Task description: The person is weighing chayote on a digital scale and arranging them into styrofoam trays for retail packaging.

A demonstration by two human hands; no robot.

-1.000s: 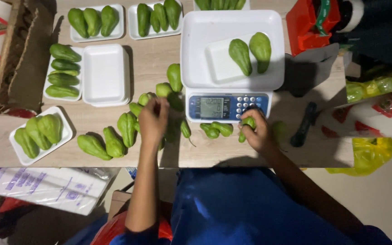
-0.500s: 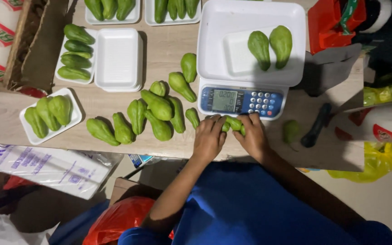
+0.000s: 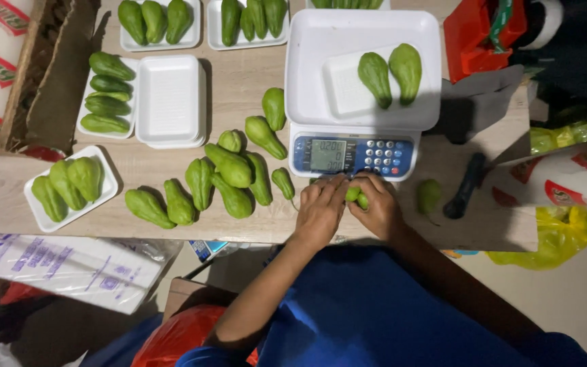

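Both hands, left hand and right hand, grip one small green chayote before the scale; its white pan holds a foam tray with two chayotes.

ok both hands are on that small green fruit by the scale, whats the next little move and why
Probably lift the small green fruit onto the scale pan. The left hand and right hand hold it just below the keypad, and the foam tray there carries only two fruits.
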